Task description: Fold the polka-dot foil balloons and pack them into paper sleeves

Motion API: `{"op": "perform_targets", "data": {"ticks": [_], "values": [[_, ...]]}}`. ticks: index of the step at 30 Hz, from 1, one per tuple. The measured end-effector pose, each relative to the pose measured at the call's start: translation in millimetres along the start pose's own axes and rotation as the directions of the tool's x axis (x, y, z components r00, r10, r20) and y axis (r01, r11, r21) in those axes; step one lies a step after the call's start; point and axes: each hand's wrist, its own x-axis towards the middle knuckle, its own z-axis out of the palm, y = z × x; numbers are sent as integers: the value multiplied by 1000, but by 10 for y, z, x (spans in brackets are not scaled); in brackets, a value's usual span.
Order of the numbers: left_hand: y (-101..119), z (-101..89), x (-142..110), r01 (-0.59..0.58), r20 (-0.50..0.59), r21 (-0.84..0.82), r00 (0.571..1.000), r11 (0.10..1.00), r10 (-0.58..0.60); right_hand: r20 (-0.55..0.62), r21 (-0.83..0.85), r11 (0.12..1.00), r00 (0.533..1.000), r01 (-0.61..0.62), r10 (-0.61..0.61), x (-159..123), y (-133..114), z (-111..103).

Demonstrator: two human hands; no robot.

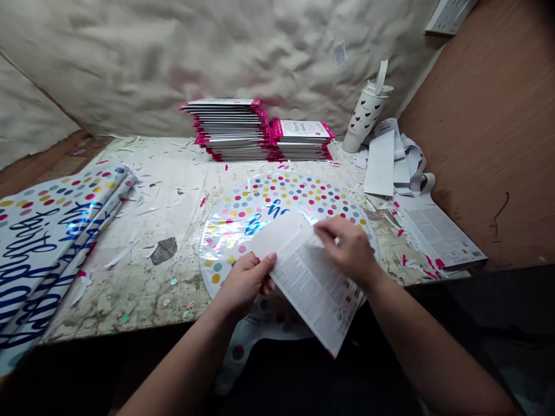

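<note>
My left hand (245, 283) pinches the left edge of a white printed paper sheet (314, 283), thumb on top. My right hand (347, 248) lies across the sheet's upper edge, with its fingers on the paper and slightly blurred. The sheet has small grey text and tilts over a round foil balloon (277, 202) printed with multicoloured polka dots and blue lettering. The balloon lies flat on the bench and hangs past the front edge, its tail drooping below. The sheet and my hands hide the balloon's lower middle.
Two stacks of pink-edged flat packets (229, 130) stand at the back of the scuffed workbench (130, 294). Folded dotted foil balloons (47, 248) lie at left. A heart-patterned tumbler (366, 110), paper strips (381, 162) and a printed sheet (437, 234) lie at right.
</note>
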Motion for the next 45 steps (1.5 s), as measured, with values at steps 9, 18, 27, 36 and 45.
{"op": "perform_targets", "data": {"ticks": [9, 18, 27, 36, 45], "values": [[-54, 190, -87, -18, 13, 126, 1000, 992, 16, 218, -203, 949, 956, 239, -195, -217, -264, 233], [-51, 188, -106, -22, -2, 151, 1000, 988, 23, 288, -158, 968, 946, 197, -145, -187, -236, 119], [-11, 159, -105, -26, -8, 212, 1000, 977, 28, 347, -445, 822, 914, 356, -209, -170, -343, 63], [-14, 4, -81, -24, -323, -114, 946, 993, -14, 223, -628, 769, 975, 124, 25, -659, 26, -657], [113, -297, -341, -504, 124, 859, 375, 90, 919, -44, 3, 908, 907, 420, -419, -227, -112, 131]]}}
